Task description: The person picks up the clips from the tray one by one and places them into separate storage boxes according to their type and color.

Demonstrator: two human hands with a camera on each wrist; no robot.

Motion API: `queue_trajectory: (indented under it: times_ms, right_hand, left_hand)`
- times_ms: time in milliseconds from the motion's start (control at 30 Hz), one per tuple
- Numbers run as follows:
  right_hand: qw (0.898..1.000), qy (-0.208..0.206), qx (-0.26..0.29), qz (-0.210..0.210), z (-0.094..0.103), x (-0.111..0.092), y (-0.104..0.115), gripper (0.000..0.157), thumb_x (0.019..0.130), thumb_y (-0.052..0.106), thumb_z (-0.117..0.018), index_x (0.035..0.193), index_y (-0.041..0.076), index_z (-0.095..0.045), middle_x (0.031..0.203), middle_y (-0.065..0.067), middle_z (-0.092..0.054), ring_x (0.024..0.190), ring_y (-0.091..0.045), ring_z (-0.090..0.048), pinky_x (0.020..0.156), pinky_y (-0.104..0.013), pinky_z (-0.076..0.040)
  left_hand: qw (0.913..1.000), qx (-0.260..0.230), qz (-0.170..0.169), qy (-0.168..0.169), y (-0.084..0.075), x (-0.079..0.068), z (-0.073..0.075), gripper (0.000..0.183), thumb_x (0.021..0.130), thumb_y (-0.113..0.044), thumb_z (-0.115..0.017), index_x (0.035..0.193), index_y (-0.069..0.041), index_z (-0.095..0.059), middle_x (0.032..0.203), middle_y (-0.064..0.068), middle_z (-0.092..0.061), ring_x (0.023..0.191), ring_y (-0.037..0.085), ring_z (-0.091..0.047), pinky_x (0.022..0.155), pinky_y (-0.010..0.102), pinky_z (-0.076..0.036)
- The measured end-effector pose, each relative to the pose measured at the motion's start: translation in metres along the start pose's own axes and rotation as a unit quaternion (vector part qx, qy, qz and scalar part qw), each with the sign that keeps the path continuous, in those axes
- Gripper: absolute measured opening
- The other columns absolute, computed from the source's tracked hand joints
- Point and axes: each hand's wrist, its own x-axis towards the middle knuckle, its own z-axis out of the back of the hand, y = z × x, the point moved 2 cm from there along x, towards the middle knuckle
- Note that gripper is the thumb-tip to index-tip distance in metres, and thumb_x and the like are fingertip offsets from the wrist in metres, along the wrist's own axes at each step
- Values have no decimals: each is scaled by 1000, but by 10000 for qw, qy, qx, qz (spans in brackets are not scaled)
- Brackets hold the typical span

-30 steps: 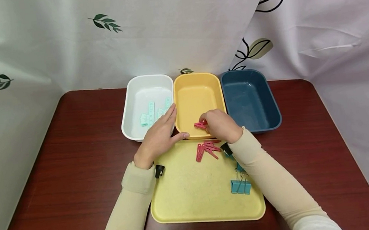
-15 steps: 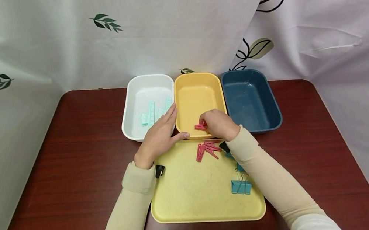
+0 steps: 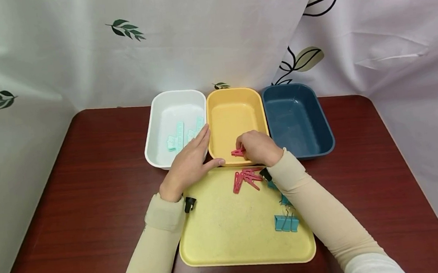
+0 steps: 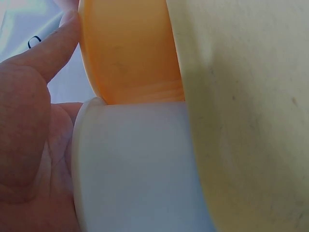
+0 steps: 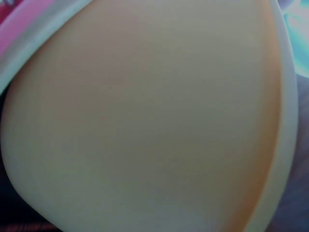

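Note:
In the head view my right hand (image 3: 260, 146) is over the near end of the yellow bin (image 3: 235, 119). Its fingers pinch a pink clothespin (image 3: 238, 152), the far end of which they hide. My left hand (image 3: 190, 162) lies with straight fingers along the near corner of the white bin (image 3: 160, 135), its thumb reaching to the yellow bin's near rim. The left wrist view shows that thumb (image 4: 53, 50) at the yellow rim. Several more pink clothespins (image 3: 238, 181) lie in a cluster on the yellow tray (image 3: 227, 223), just below the bins.
Mint-green ruler-shaped clips (image 3: 180, 136) lie in the white bin. A dark blue bin (image 3: 297, 122) stands at the right of the row. Teal binder clips (image 3: 286, 223) sit on the tray's right side, partly behind the right sleeve (image 3: 320, 206). A patterned curtain (image 3: 209, 36) hangs behind the table.
Both hands stay nearly in place. The pinched clothespin is held over the same near end of the yellow bin; the whole scene sits slightly lower in the head view.

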Motion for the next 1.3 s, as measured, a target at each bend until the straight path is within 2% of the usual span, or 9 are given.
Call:
queue_trajectory:
  times_ms: [533,733,967,1300]
  right_hand:
    - [9999,-144,94,14,0,-4,0,21,88,3,-72,109,5,-73,96,-9,-70,87,-25,-62,81,-38,-55]
    - [9984,-545,119,72,3,-13,2,23,93,3,-68,115,5,-73,104,-12,-69,91,-26,-63,82,-39,-56]
    - [9952,-932,257,131,9,-26,6,24,93,2,-69,117,5,-73,105,-14,-69,89,-27,-61,74,-38,-55]
    - [9893,-1370,393,305,13,-52,7,24,94,2,-67,118,3,-71,109,-14,-68,101,-29,-62,87,-42,-54]
  left_hand:
    - [10000,28,6,47,0,0,0,98,93,-53,-66,159,1,-17,168,8,-10,151,25,-23,121,43,-24]
    - [10000,33,25,46,0,0,0,98,93,-54,-65,159,1,-17,168,7,-10,151,26,-23,120,43,-24]
    - [10000,15,42,25,-1,0,0,98,93,-52,-67,159,1,-18,168,8,-10,150,28,-24,120,44,-25]
    - [10000,45,8,20,0,0,0,97,94,-53,-65,159,1,-18,168,8,-11,150,29,-24,120,44,-25]
